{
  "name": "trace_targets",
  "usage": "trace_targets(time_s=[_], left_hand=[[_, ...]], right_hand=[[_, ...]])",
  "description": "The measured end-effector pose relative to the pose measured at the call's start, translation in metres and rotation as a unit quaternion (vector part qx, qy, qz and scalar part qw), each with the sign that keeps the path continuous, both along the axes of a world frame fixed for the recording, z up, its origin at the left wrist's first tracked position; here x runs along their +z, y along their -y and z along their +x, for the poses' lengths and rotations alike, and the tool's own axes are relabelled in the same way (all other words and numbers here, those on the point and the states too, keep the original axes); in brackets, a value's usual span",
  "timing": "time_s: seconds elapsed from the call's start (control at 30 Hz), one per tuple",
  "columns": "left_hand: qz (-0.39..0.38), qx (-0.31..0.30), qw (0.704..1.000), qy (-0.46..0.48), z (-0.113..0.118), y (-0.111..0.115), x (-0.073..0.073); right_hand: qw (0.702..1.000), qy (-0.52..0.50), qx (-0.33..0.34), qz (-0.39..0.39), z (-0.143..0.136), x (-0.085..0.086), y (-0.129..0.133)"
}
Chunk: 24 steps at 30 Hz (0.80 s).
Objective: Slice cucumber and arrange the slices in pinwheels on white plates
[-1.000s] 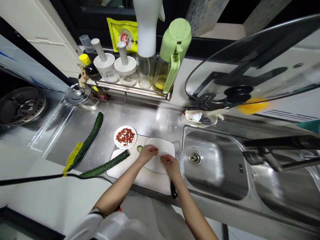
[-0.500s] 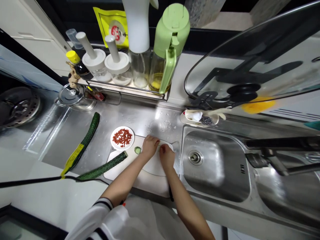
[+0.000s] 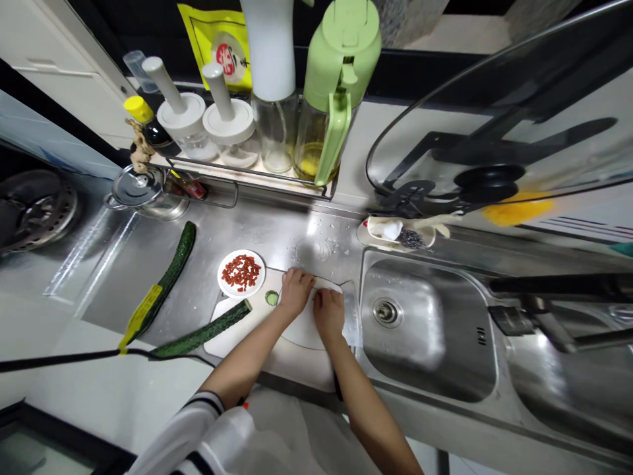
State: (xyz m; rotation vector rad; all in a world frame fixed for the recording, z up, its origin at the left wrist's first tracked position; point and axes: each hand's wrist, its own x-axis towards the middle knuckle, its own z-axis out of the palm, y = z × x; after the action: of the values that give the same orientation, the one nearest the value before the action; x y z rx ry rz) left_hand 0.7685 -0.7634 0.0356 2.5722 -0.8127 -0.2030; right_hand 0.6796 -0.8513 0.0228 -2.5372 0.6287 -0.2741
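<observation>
Over a white plate [image 3: 302, 330] on the pale cutting board [image 3: 309, 369], my left hand [image 3: 297, 290] and my right hand [image 3: 328, 313] are close together, fingers bent and closed. What they pinch is too small or hidden to make out. Left of my left hand lies a small cucumber end piece [image 3: 271, 298]. A cut cucumber [image 3: 202, 332] rests partly on the board, its cut end toward the hands. Behind the board's left corner sits a white dish [image 3: 221, 276] holding chopped red pieces [image 3: 241, 272]. A knife blade [image 3: 351, 313] lies at the board's right edge.
A whole cucumber [image 3: 175, 267] with a yellow label lies at left. The steel sink [image 3: 430, 330] is at right, a sponge holder [image 3: 368, 234] behind it. A rack [image 3: 247, 173] carries jars and a green oil bottle [image 3: 341, 59]. A lidded pot [image 3: 168, 206] stands at back left.
My right hand has turned slightly, its back now more upward and its fingertips pointing down at the plate. My left hand has barely moved. The camera view shifted a little.
</observation>
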Motion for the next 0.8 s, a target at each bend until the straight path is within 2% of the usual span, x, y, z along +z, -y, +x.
trace_targets(time_s=[0.3,0.6,0.7,0.8], left_hand=[[-0.01,-0.002,1.0,-0.001,-0.009,-0.009,-0.003],[-0.014,0.007,1.0,-0.008,-0.009,-0.008,-0.005],[-0.032,0.011,0.999,-0.005,-0.01,-0.01,-0.001],[-0.059,0.018,0.998,-0.015,-0.011,-0.022,0.009]], right_hand=[[0.998,0.003,0.041,-0.055,-0.014,-0.001,-0.004],[0.997,-0.005,0.048,-0.06,-0.014,0.001,-0.002],[0.997,-0.001,0.051,-0.051,-0.015,0.004,-0.002],[0.998,0.008,0.052,-0.035,-0.021,0.008,-0.001]])
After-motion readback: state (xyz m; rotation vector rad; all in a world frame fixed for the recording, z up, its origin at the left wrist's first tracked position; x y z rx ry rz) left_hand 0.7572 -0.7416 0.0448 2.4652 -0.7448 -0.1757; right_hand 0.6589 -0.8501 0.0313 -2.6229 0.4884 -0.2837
